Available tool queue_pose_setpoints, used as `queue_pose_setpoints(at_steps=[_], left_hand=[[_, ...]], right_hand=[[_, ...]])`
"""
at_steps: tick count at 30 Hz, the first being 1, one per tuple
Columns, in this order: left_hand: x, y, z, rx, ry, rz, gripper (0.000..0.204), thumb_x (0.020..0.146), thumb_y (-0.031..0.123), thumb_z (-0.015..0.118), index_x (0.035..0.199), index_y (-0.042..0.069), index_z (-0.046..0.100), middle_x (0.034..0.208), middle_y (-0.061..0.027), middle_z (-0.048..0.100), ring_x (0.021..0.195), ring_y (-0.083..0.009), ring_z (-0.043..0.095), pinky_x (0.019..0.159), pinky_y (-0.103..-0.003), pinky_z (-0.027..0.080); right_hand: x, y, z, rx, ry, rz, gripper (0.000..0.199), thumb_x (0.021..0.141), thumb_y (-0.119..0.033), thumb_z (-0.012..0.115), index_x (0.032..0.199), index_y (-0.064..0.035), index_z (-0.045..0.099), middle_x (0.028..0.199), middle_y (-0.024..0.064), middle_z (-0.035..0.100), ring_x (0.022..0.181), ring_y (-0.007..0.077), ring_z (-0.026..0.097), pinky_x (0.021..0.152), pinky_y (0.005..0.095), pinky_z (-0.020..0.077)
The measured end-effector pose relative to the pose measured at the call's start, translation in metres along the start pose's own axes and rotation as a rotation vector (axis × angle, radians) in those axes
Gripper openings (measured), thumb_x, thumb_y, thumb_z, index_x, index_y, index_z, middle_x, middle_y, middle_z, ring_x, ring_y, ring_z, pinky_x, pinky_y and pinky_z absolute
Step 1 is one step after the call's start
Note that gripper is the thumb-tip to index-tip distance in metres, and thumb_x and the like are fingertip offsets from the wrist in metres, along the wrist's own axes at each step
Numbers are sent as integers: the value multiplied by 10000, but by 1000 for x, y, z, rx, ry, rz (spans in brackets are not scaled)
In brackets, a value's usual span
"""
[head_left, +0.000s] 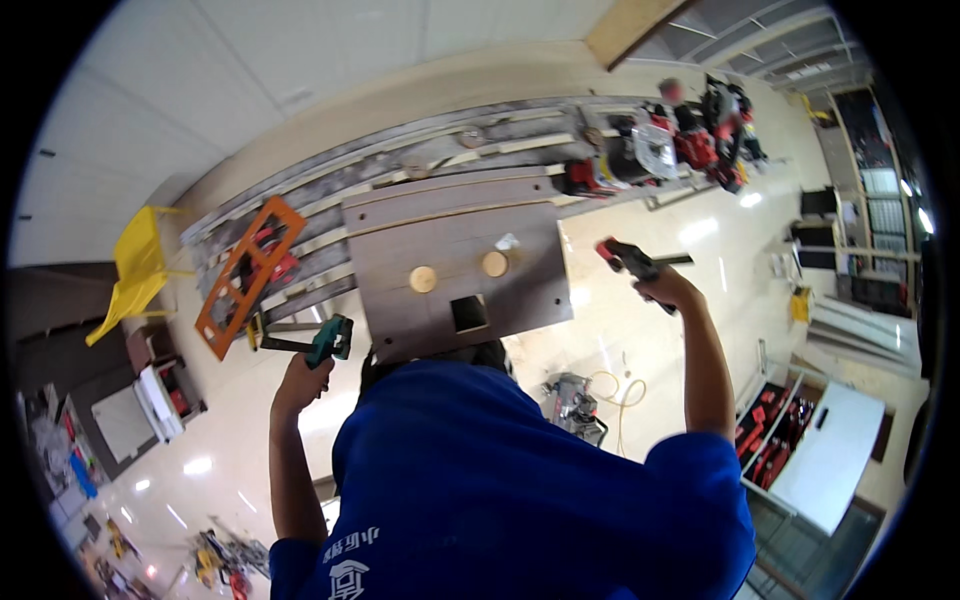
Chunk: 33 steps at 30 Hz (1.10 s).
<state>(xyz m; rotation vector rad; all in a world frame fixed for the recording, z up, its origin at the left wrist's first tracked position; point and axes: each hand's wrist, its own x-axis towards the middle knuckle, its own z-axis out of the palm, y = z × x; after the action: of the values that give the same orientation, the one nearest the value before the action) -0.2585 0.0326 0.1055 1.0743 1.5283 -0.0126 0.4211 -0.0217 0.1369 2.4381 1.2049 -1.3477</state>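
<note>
My left hand (305, 382) is closed around the teal handle of what looks like a hacksaw (325, 342). Its narrow dark frame points left, toward the workbench's near edge. Out to the right, my right hand (670, 288) grips a black bar clamp (633, 260) with a red tip, raised over the floor. Between the two hands lies a grey-brown board (455, 235) with a square cutout near its front edge. Two round wooden discs (423, 279) and a small crumpled clear scrap (507, 242) are on it. Neither tool touches the board.
A slatted workbench (330, 180) runs along the wall, with an orange frame (250, 270) at its left and red power tools (700, 150) at its right. A yellow chair (140, 265) stands left. On the floor sits a grey machine with a hose (575, 405); a tool cabinet (825, 450) stands right.
</note>
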Motion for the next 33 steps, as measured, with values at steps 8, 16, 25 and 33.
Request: queue_pose_setpoints(at_steps=[8,16,25,33], left_hand=[[-106,25,-49,-239,105,119,152,910,134,598,1001,14,576,706,-33,581,625,-123,560,578,-287,460],[-65,55,-19,-235,480,648,268,883,71,619,1122,-21,540,827,-86,615,737,-183,596,680,-302,489],[5,6,-101,647,993,561,631,716,119,776,1289,62,519,1075,-211,652,1004,-408,621,861,-525,465],[56,-10,-140,750,873,698,672,669,161,837,1245,55,508,1050,-191,674,966,-409,647,834,-496,500]], right_hand=[[-109,-132,22,71,60,-593,427,772,-59,735,1165,-16,576,817,66,609,750,151,547,708,311,470],[-45,-285,164,625,47,-1046,593,805,-42,685,1344,-56,440,893,83,611,801,175,588,767,319,490],[51,-433,251,-155,363,-1048,738,681,-56,716,1364,-115,444,1138,174,626,1075,351,604,918,426,493],[81,-436,242,-317,353,-1132,731,670,-44,701,1350,-130,447,1151,172,621,1138,357,573,971,458,451]])
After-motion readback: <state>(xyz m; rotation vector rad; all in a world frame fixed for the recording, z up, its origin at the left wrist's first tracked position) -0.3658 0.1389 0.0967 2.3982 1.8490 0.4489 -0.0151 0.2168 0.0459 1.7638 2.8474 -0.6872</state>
